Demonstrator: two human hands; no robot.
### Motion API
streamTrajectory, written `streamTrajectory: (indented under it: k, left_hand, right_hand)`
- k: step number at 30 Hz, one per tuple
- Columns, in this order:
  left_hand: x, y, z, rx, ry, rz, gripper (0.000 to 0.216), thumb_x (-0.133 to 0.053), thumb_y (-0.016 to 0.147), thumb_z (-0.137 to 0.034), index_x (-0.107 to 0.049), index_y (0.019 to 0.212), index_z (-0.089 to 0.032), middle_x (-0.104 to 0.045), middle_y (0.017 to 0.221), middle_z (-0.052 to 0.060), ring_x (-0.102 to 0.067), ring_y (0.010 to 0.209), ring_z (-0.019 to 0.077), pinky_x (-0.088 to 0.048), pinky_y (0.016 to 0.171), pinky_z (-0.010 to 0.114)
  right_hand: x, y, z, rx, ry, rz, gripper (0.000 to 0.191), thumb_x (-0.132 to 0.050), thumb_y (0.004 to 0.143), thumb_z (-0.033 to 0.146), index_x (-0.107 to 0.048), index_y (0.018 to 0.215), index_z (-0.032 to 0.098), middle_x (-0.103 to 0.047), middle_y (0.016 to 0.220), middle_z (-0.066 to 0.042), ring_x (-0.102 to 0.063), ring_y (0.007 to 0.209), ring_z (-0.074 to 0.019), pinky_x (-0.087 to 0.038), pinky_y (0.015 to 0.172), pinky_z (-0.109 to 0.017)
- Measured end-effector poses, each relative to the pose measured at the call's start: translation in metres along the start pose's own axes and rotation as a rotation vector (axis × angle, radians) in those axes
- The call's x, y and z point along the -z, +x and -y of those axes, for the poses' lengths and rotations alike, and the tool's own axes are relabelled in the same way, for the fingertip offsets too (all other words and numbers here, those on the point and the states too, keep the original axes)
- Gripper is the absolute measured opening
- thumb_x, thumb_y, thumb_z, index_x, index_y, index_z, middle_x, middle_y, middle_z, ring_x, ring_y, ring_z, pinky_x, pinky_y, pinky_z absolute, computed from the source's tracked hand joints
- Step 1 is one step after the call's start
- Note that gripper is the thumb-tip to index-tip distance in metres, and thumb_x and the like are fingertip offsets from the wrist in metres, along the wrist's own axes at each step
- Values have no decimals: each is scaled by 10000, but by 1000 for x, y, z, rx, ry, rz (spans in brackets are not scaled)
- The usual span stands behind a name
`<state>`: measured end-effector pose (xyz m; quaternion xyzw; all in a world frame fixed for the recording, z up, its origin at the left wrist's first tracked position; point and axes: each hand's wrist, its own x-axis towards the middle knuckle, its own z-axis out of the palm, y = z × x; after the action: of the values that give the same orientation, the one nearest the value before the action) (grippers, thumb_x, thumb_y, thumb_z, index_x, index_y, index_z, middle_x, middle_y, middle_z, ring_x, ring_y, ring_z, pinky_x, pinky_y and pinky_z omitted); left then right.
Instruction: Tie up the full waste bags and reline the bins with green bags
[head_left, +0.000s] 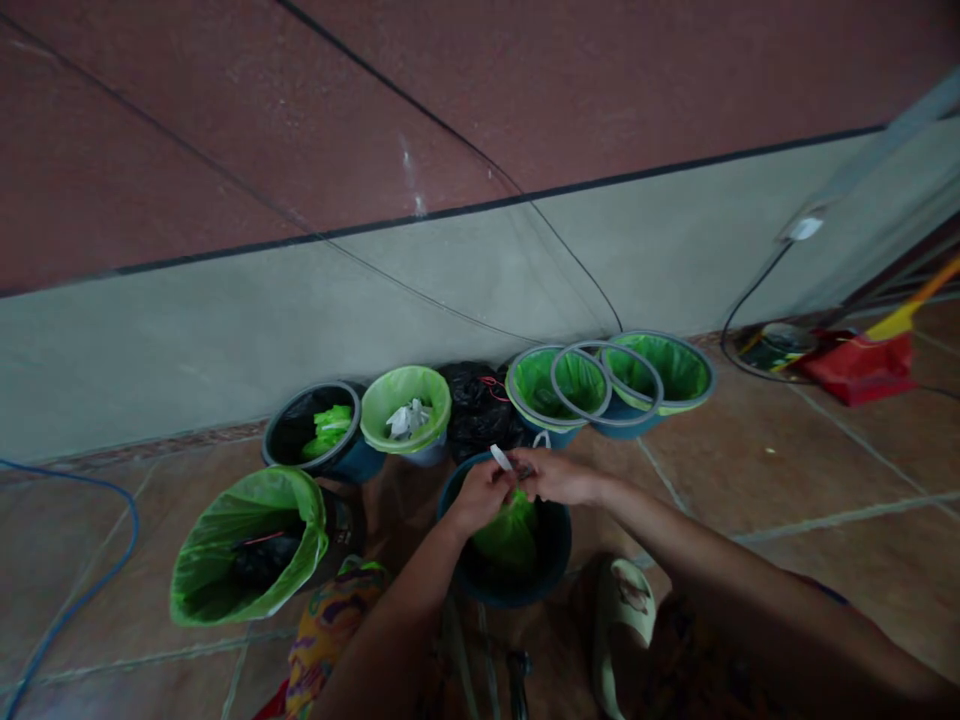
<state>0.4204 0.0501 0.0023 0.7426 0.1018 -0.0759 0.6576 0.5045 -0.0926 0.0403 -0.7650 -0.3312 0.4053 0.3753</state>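
In the head view, a green plastic bag (508, 535) sits gathered inside a dark blue bin (559, 560) between my feet. My left hand (481, 495) and my right hand (559, 476) meet at the bag's neck, both closed around it. A white drawstring (500, 458) sticks up between my fingers, and a second white loop shows just above my right hand. The fingertips overlap, so the exact grip is partly hidden.
Along the wall stand a black-lined bin (274, 425), a green-lined bin with white waste (442, 425), a black bag (472, 400) and green-lined bins (701, 375) with a loose ring (555, 385). A wide green-lined bin (195, 530) stands left. A red dustpan (862, 368) lies right, a blue cable (97, 585) left.
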Motion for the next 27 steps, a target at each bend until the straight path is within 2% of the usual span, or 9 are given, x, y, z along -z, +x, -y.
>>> streamTrajectory:
  k: [3, 8, 10, 13, 15, 17, 21, 24, 27]
  left_hand:
    - [0, 0, -3, 27, 13, -46, 180, -545, 822, -311, -622, 757, -161, -555, 581, -32, -516, 489, 93, -369, 501, 215]
    - [-1, -2, -9, 207, -189, -123, 92, -611, 741, -246, -561, 705, -178, -630, 625, -13, -595, 525, 122, -448, 557, 249]
    - [-1, -3, -9, 257, -286, -146, 111, -645, 701, -248, -563, 707, -174, -649, 637, 0, -615, 557, 135, -457, 572, 257]
    - [1, -5, -7, 259, -354, -193, 171, -708, 627, -249, -568, 675, -163, -627, 594, -9, -580, 548, 120, -433, 562, 243]
    - [2, -5, -6, 230, -326, -222, 185, -732, 584, -226, -572, 653, -161, -595, 559, -31, -523, 518, 97, -399, 539, 226]
    - [3, -5, -6, 162, -188, -247, 156, -724, 573, -191, -579, 625, -164, -565, 537, -47, -489, 515, 88, -377, 534, 217]
    - [2, -7, -11, -106, 219, -274, 63, -645, 630, -115, -623, 628, -174, -623, 649, -24, -566, 687, 120, -441, 674, 232]
    - [-1, -9, -13, -182, 255, -227, 120, -575, 706, -96, -647, 751, -182, -652, 729, -16, -590, 718, 118, -464, 704, 227]
    - [-2, -9, -11, -220, 277, -238, 217, -515, 722, -45, -652, 821, -181, -666, 806, 3, -613, 767, 122, -474, 731, 228]
  right_hand:
    - [0, -1, -3, 0, -206, -62, 174, -541, 786, 152, -681, 888, 147, -653, 718, -5, -537, 608, -102, -380, 547, -194]
    - [9, -5, 6, -35, -409, -206, 222, -559, 843, 283, -730, 765, 165, -658, 675, -28, -538, 621, -123, -346, 573, -229]
    - [11, -7, 11, -28, -404, -186, 245, -552, 854, 300, -733, 766, 160, -650, 654, -22, -524, 600, -116, -332, 557, -225]
    - [10, -11, 17, -17, -384, -60, 262, -539, 865, 300, -736, 771, 155, -638, 617, -10, -508, 569, -106, -318, 533, -215]
    - [8, -13, 18, -44, -398, 19, 242, -540, 855, 258, -741, 771, 153, -647, 618, -9, -523, 567, -104, -326, 536, -211]
    - [6, -13, 17, -69, -446, 56, 221, -553, 837, 229, -749, 769, 154, -671, 649, -19, -557, 597, -114, -337, 554, -212]
    - [6, -9, 14, -114, -532, -86, 223, -552, 839, 242, -763, 869, 178, -735, 832, -56, -640, 784, -170, -374, 632, -230]
    - [5, -4, 11, -78, -502, -192, 253, -514, 846, 189, -743, 954, 187, -740, 949, -67, -649, 896, -178, -400, 709, -225]
    - [1, 1, 8, -44, -426, -189, 268, -471, 827, 115, -722, 908, 163, -730, 891, -65, -646, 821, -155, -407, 685, -211]
